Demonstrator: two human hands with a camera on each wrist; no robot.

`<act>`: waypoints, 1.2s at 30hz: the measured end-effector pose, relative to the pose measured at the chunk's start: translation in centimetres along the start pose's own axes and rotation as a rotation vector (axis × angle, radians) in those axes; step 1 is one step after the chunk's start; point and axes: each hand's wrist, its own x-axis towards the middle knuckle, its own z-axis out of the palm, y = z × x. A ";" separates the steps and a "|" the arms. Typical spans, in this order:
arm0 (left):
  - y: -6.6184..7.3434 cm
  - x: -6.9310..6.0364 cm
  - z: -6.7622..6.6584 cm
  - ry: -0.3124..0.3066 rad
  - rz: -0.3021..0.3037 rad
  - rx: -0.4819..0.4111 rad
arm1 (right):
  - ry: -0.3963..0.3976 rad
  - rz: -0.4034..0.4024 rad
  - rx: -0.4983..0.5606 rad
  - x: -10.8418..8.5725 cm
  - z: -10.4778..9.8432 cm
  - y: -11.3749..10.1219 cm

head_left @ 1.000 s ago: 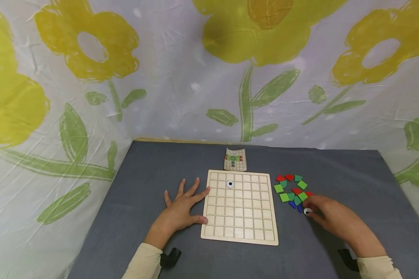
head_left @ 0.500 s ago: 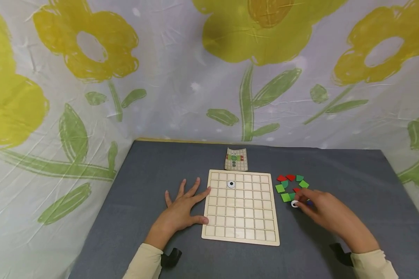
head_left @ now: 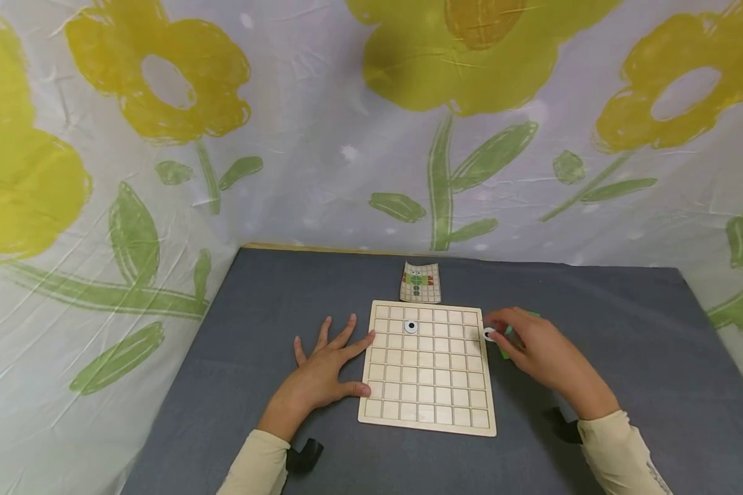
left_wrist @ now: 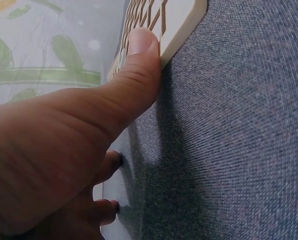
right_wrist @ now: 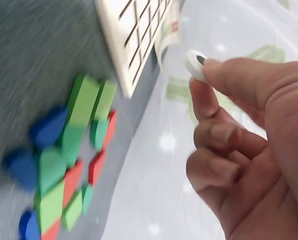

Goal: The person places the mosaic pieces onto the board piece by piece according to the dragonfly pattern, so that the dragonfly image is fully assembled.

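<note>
A pale wooden grid board (head_left: 426, 385) lies on the grey table. One round white eye piece (head_left: 411, 327) with a black dot sits in its upper rows. My left hand (head_left: 322, 371) is spread flat at the board's left edge, the thumb (left_wrist: 138, 60) resting on the rim. Between thumb and index finger, my right hand (head_left: 541, 354) pinches a second white eye piece (right_wrist: 195, 65), held up just off the board's right edge. The other fingers of that hand are curled in the right wrist view. Beneath it lie loose coloured pieces, mostly hidden in the head view.
Several green, red and blue pieces (right_wrist: 51, 167) are grouped right of the board. Behind the board stands a small pattern card (head_left: 420, 283) with a coloured figure on a grid. A flower-printed cloth (head_left: 309, 172) hangs past the table's far edge.
My right hand has lifted the second eye piece from beside the coloured pieces and carried it left and farther back to the board's edge. The left hand stays in place.
</note>
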 end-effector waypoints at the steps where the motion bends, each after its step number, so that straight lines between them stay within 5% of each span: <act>1: 0.0 0.0 0.0 -0.001 -0.001 0.002 | 0.005 -0.002 0.002 0.4 0.3 -0.2; 8: 0.0 0.0 0.2 -0.009 -0.003 -0.005 | 0.011 0.019 0.047 3.2 2.2 -1.7; 22: -0.1 0.0 0.0 0.001 0.002 0.001 | -0.107 0.162 0.190 6.5 5.5 -3.9; 36: 0.2 -0.1 -0.1 -0.004 -0.009 0.004 | -0.104 0.213 0.096 7.8 6.6 -4.3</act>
